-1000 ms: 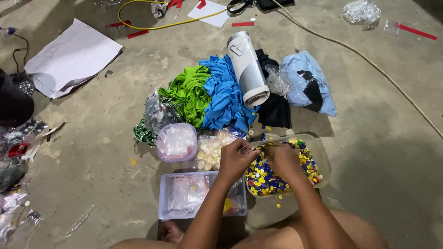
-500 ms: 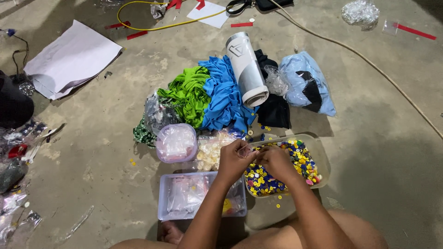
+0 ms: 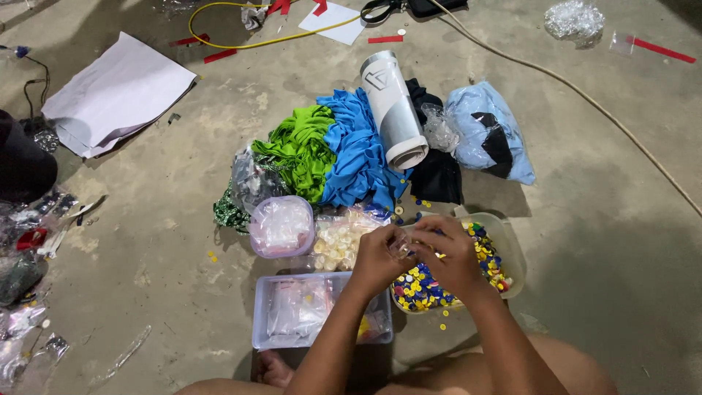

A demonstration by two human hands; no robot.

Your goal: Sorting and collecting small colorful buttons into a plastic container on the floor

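Fingers of the left hand [image 3: 380, 256] and the right hand [image 3: 450, 256] pinch together on a small clear plastic bag [image 3: 400, 246], as they did half a second ago, with both hands held over the same spot. That bag sits above the clear plastic tub of yellow, blue and green buttons [image 3: 512, 252] on the concrete floor [image 3: 599, 241]. Beside it, the rectangular clear tray [image 3: 263, 333] holds packed clear bags. A round lidded tub [image 3: 281, 225] holds pale packets, next to a bag of white buttons [image 3: 338, 241].
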